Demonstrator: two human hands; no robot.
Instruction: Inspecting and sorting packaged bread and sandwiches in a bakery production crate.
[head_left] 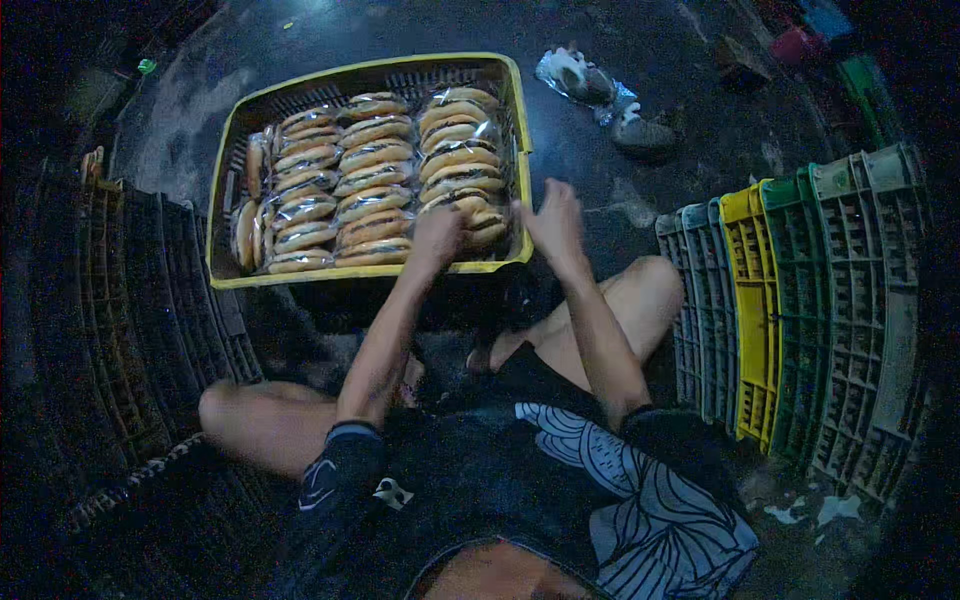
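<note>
The round, golden-brown buns in clear, glossy film (375,185) lie inside the deep rectangular plastic crate with a yellow rim (345,272), in front of you. They are packed in three main rows, overlapping face to face, with a few more set along the crate's left wall. Each bun shows a dark band, possibly filling, along its edge.

Handling, as judged: each bun should be light and soft, easily dented by a hard pinch, and the film is likely to slide under your fingers. Best hold would be broad, across both flat faces, rather than by a loose film edge.

Your left hand (438,238) is over the near end of the right-hand row, its fingers bent down against the buns; blur prevents telling whether they grip one. Your right hand (557,228) is just beside the crate's right rim, fingers spread wide, nothing seen in them.

To your right stand latticed, rigid plastic crates on edge: grey, one bright yellow (755,330) and dark green (795,300). Dark, ribbed crates (110,300) line your left. The dark floor (690,120) looks patchy and stained; beyond the crate lies a pale, crinkled shiny wrapping (560,72), its contents unclear.
</note>
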